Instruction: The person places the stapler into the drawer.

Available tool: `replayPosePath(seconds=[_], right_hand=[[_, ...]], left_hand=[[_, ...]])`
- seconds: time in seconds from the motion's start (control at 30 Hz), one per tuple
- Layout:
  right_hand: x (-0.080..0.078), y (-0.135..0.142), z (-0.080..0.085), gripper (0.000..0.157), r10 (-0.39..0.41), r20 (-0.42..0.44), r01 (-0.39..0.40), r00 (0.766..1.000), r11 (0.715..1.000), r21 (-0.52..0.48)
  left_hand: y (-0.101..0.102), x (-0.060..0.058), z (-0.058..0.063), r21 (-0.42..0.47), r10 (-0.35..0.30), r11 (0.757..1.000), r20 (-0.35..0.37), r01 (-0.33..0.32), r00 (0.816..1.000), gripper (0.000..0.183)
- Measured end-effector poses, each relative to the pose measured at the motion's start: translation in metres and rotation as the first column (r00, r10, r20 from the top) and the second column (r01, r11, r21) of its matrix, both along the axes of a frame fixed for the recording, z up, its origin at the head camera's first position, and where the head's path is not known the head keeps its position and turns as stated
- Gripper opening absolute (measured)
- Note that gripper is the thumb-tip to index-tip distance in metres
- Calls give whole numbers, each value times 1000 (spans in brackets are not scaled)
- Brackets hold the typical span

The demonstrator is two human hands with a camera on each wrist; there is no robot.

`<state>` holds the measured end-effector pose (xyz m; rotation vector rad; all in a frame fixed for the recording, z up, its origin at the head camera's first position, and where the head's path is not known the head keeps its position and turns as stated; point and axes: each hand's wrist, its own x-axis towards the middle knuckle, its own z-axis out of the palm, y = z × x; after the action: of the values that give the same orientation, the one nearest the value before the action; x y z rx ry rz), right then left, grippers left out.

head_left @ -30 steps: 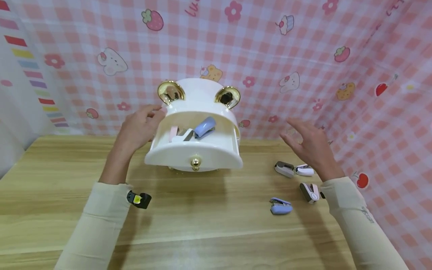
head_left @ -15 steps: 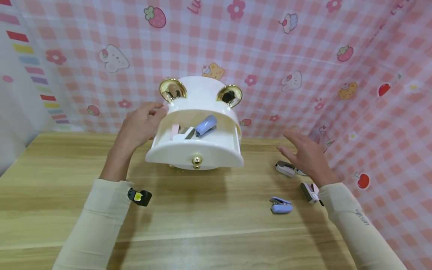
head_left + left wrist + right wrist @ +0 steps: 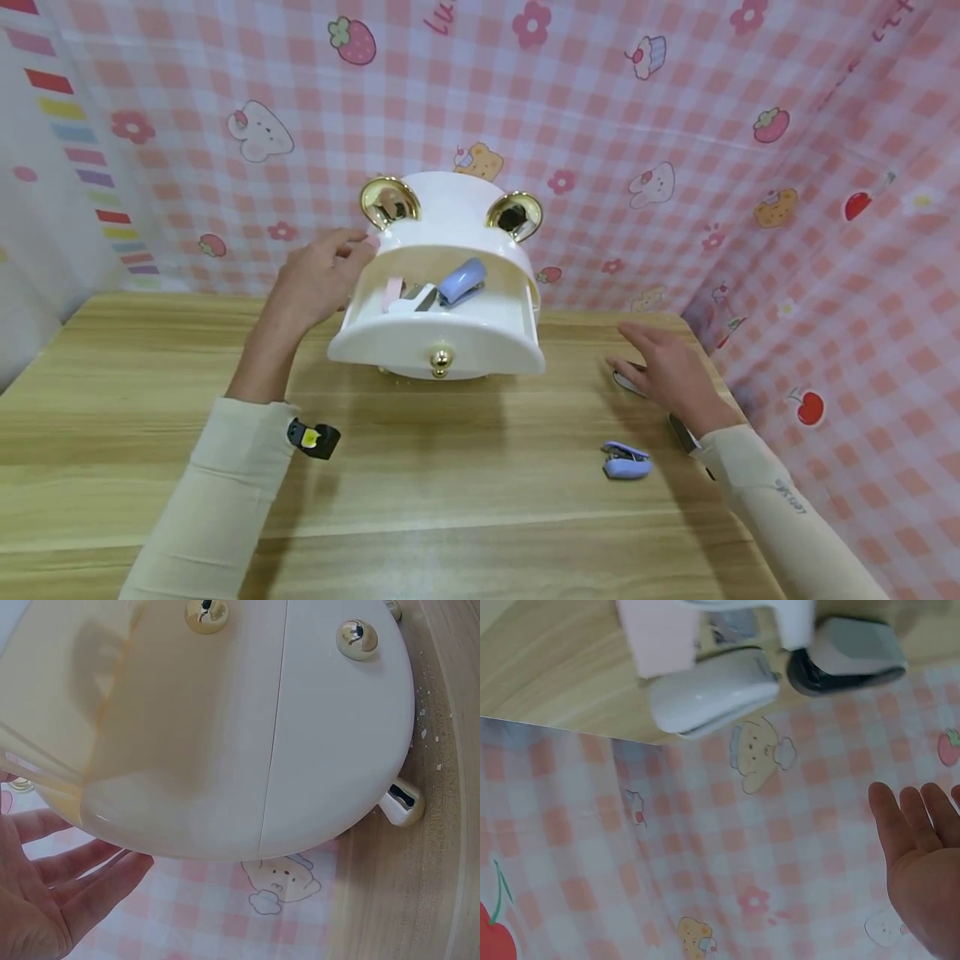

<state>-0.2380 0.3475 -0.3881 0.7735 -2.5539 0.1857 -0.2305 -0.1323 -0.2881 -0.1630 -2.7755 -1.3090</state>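
A white frog-shaped storage box [image 3: 453, 208] stands on the table with its upper drawer [image 3: 405, 346] pulled out. In the drawer lie a blue stapler [image 3: 461, 282], a white one and a pink piece [image 3: 393, 293]. My left hand [image 3: 311, 279] rests against the box's left side, its fingers [image 3: 109, 889] extended along the wall. My right hand [image 3: 671, 371] hovers, fingers extended and holding nothing, over staplers at the table's right. It partly hides a grey stapler [image 3: 630, 379]; the right wrist view shows this grey stapler [image 3: 859, 652] and a white stapler [image 3: 712, 690].
A blue stapler [image 3: 627, 462] lies nearer the front, and a dark-and-pink stapler [image 3: 684, 435] is half hidden under the right wrist. Pink checked cloth [image 3: 585, 108] hangs behind and along the right of the wooden table [image 3: 450, 492].
My right hand has moved down and slightly left toward the grey stapler, covering more of the staplers. The left hand stays at the box, and the drawer keeps its position.
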Motion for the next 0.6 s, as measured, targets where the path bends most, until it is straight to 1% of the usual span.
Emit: replayPosePath(seconds=[0.17, 0.3, 0.43, 0.6], right_hand=[[1, 0, -8, 56, -37, 45, 36, 998, 999, 14], [1, -2, -12, 52, -48, 83, 46, 995, 999, 24], [2, -3, -17, 52, -63, 118, 58, 991, 997, 44], [4, -1, -26, 52, -72, 138, 62, 988, 995, 74]], left_hand=[[-1, 0, 0, -7, 5, 1000, 1, -5, 1000, 78], [-2, 0, -1, -13, 12, 1000, 1, -12, 1000, 79], [-2, 0, -2, -9, 15, 1000, 0, -15, 1000, 79], [0, 0, -2, -7, 9, 1000, -7, -9, 1000, 79]])
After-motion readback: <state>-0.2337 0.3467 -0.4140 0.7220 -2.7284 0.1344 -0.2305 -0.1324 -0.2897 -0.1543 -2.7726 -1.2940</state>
